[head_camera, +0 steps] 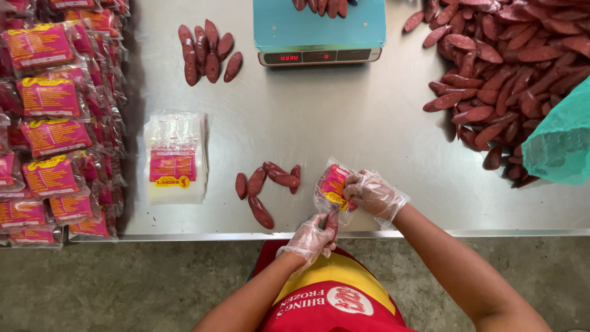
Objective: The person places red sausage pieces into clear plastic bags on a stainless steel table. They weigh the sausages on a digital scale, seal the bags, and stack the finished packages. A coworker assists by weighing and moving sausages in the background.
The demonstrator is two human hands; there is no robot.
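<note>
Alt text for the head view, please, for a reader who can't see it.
Over a steel table, the gloved left hand pushes a dark red sausage into a clear printed bag that the gloved right hand holds open. Loose sausages lie beside them, with empty bags, filled packs, a scale and a sausage heap around.

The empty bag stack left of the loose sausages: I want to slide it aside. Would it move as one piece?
Probably not. The bag stack looks like thin, floppy clear plastic, so the top sheets may skid off. It likely weighs little, and the smooth steel table should let it slip easily.
</note>
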